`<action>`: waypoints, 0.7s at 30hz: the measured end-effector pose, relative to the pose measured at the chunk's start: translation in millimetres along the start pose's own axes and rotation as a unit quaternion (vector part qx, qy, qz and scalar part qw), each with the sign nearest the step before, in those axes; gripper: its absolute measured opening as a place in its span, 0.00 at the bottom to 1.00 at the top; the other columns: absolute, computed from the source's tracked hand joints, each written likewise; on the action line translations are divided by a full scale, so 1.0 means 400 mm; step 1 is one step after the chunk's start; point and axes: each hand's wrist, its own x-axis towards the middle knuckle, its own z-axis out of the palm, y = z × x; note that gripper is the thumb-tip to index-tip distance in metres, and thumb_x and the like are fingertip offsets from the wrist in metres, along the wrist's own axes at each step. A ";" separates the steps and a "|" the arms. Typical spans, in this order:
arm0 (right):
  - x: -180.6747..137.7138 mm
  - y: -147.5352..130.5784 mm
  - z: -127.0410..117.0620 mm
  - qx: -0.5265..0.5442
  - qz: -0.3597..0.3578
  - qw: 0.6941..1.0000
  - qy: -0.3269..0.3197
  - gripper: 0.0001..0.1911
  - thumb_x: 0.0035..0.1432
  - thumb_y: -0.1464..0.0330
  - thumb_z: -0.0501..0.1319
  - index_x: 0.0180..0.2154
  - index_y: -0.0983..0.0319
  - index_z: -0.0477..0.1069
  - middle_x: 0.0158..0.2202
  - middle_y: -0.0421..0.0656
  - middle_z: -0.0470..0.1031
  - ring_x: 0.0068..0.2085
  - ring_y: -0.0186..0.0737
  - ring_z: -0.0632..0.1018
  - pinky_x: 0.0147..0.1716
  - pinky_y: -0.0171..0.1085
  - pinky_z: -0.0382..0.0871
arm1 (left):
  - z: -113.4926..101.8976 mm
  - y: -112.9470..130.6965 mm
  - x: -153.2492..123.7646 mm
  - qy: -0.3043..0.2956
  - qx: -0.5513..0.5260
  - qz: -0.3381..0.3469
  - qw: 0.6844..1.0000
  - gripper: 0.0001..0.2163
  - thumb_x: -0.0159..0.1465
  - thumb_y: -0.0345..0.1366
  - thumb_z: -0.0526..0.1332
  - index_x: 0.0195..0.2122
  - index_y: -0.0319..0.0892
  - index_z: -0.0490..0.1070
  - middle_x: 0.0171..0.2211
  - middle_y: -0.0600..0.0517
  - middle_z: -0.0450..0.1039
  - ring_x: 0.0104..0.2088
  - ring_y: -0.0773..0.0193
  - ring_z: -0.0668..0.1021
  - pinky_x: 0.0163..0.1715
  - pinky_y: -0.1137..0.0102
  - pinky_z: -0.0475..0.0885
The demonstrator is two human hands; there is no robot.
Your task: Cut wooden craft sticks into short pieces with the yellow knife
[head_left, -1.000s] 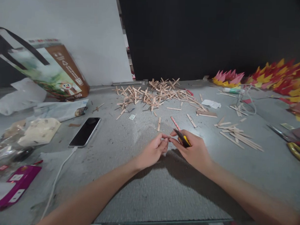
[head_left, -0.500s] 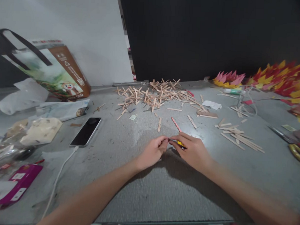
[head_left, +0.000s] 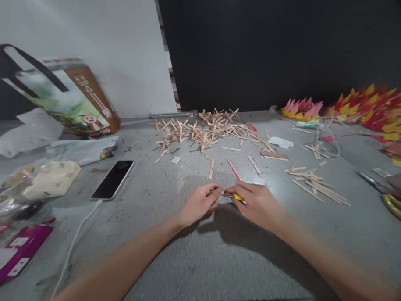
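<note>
My left hand [head_left: 201, 202] and my right hand [head_left: 256, 201] meet low over the grey table [head_left: 216, 256], fingertips almost touching. The right hand is closed round a yellow and black cutter [head_left: 238, 197] that points toward the left hand. The left hand's fingers pinch a small thin piece at the cutter's tip; it is too small to name. A pink striped stick [head_left: 233, 169] lies just beyond the hands. A short wooden stick [head_left: 211, 169] lies to its left.
A heap of wooden stick crosses [head_left: 204, 126] lies at the back, loose sticks [head_left: 314, 183] at right. A phone [head_left: 113, 179] on a white cable, a paper bag [head_left: 69, 97], plastic packets [head_left: 38, 180] and a magenta box [head_left: 16, 254] are left. Scissors [head_left: 391, 196] and paper flowers [head_left: 369, 108] are right.
The cutter in my right hand has tilted down from raised to nearly flat against the table. Both hands stayed together in the same spot.
</note>
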 end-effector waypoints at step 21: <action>0.006 0.003 -0.009 -0.057 -0.064 0.996 -0.026 0.11 0.67 0.77 0.57 0.47 0.62 0.74 0.39 0.45 0.80 0.37 0.42 0.80 0.37 0.39 0.69 | -0.006 0.000 0.005 0.011 0.030 -0.017 0.999 0.17 0.68 0.53 0.61 0.34 0.44 0.65 0.13 0.65 0.54 0.13 0.73 0.55 0.15 0.76 0.52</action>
